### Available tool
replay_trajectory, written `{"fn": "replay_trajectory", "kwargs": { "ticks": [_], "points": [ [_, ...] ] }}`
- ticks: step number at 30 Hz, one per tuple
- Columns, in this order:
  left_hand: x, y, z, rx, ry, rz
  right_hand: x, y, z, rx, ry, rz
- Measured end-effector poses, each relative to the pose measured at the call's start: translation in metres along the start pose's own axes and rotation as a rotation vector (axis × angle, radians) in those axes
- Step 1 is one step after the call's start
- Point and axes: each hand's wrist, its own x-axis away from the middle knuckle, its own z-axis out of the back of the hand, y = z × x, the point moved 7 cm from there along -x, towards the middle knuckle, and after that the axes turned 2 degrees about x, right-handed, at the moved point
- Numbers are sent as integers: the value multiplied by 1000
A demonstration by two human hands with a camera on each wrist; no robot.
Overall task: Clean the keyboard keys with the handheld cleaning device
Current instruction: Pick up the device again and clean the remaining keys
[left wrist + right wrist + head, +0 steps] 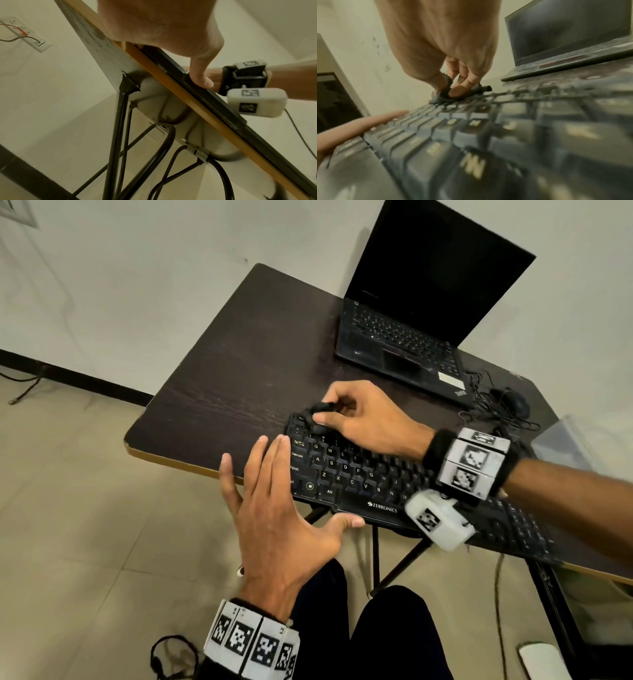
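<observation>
Two hands work: the right hand [366, 419] pinches a dark cleaning tool [320, 409] on the Zebronics keyboard [356, 474]; the left hand [274, 508], fingers straight, steadies its end.

- A black Zebronics keyboard [359, 474] is laid along the near edge of the dark wood-grain folding table [239, 364].
- Behind the keyboard, an open black laptop [411, 330] is set.
- Right of the laptop, a black corded mouse [517, 402] is placed.

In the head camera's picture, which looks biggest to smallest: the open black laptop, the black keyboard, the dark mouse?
1. Open black laptop, though the black keyboard is partly hidden by arms.
2. Keyboard.
3. Dark mouse, clearly smallest.
</observation>
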Motion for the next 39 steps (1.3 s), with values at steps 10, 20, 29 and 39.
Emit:
{"fn": "replay_trajectory", "kwargs": {
  "ticks": [10, 20, 29, 39],
  "points": [
    [2, -2, 2, -43, -7, -32, 2, -13, 22, 351, -91, -27],
    [2, -1, -1, 2, 35, -46, 59, 48, 38, 36, 43, -157],
    [2, -3, 0, -38, 62, -75, -2, -27, -7, 150, -74, 48],
    [2, -2, 0, -25, 51, -43, 65, 66, 56, 178, -36, -241]
  ]
}}
